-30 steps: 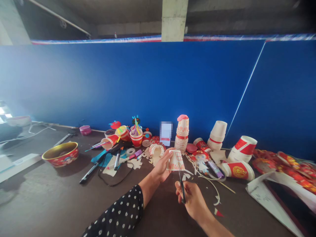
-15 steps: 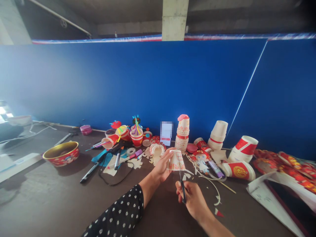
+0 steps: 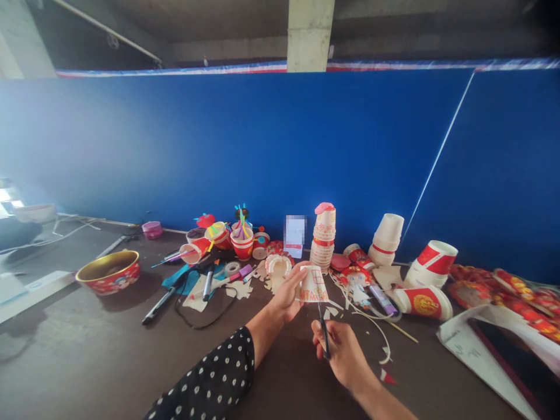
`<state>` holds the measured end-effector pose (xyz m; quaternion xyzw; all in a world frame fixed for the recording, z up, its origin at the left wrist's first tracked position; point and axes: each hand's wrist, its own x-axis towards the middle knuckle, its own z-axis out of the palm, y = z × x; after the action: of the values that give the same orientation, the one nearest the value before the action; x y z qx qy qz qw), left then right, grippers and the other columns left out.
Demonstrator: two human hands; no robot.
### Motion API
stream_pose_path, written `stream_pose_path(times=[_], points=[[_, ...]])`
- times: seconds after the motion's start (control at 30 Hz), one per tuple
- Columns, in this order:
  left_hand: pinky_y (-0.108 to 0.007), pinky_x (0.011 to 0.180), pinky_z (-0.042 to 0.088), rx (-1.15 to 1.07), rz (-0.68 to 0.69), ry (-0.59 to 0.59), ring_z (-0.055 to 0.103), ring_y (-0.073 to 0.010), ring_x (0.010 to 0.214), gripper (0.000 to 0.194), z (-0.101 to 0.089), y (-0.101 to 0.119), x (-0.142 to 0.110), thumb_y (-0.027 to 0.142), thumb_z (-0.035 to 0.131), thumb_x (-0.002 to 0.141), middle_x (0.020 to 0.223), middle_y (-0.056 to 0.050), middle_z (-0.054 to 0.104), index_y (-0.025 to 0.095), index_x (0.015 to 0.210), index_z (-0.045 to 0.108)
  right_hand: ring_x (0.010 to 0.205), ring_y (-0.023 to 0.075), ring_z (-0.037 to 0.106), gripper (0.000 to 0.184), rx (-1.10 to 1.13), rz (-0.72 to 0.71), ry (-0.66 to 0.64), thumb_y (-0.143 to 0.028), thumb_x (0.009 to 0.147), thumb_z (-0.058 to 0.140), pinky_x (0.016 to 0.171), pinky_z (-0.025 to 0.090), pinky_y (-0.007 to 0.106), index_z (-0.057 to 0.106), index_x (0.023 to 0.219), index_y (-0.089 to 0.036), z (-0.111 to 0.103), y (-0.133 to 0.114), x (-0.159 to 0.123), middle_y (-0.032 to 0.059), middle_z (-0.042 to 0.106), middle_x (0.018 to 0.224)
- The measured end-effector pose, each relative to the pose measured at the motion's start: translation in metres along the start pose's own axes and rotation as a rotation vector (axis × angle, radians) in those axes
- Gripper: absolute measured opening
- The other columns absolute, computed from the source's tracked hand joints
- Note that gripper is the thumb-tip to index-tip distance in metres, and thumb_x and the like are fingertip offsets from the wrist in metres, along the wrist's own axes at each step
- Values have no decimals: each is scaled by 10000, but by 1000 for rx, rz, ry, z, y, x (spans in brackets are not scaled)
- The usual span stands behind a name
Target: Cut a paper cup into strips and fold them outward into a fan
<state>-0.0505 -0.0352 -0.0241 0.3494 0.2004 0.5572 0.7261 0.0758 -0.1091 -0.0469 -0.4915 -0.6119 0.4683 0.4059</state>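
- My left fingers curled around an upturned paper cup, held above the counter and slightly tilted.
- My right fingers closed on dark scissors, blades reaching the cup's rim.
- Paper scraps lay just right of those fingers.
- Bare counter stretched open near and left; cluttered cups crowded its far edge.

**Your head camera looks forward and down**

Worn on your head, it faces across a dark brown worktable toward a flat blue wall, your left hand and right hand close below, a grey concrete pillar high beyond.
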Motion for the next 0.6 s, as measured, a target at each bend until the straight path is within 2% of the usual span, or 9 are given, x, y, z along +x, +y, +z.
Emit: stream_pose_path(times=[0.6], points=[[-239, 569, 448, 7, -5, 30, 536, -113, 621, 303, 1, 3, -1, 347, 640, 730, 776, 6, 558, 234, 996, 548, 389, 92, 408, 550, -9, 16, 60, -701, 666, 491, 447, 319, 228, 464, 455, -194, 1, -12, -4, -32, 439, 377]])
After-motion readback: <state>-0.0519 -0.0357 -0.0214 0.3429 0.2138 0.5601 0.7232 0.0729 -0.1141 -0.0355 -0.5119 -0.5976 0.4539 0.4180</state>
